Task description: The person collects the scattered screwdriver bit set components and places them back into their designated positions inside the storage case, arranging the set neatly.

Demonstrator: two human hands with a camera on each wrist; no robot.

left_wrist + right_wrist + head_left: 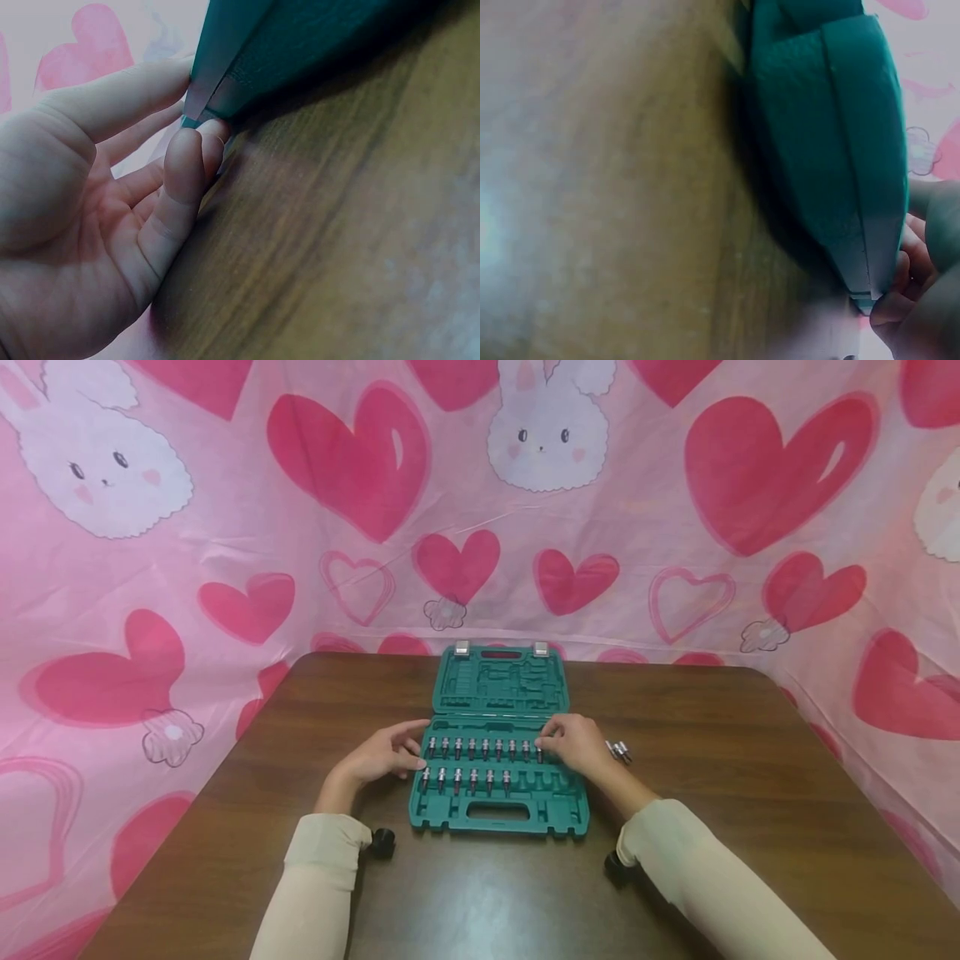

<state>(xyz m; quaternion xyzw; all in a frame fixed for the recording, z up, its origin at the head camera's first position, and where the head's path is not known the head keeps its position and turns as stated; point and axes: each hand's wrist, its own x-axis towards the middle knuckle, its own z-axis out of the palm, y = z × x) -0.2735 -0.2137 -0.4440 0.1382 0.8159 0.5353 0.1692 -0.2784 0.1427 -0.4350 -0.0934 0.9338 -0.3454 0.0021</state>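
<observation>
A green tool case (pixel 498 812) lies unfolded on the table, its lid (pixel 501 685) laid back. Two rows of silver bit sockets (pixel 458 779) with dark tips fill much of its lower half. My right hand (pixel 576 742) pinches a bit socket (pixel 539 755) at the right end of the upper row; the fingers partly cover it. At the case's left side my left hand (pixel 381 755) rests thumb and index fingertips on the edge. In the left wrist view, the left hand's other fingers (pixel 154 180) bend loosely beside the case wall (pixel 247 67).
Several loose bit sockets (pixel 619 750) lie on the brown wooden table (pixel 690 718) just right of the right wrist. Bare slots (pixel 546 779) show at the right of the lower row. A pink heart-patterned cloth (pixel 465 502) hangs behind the table.
</observation>
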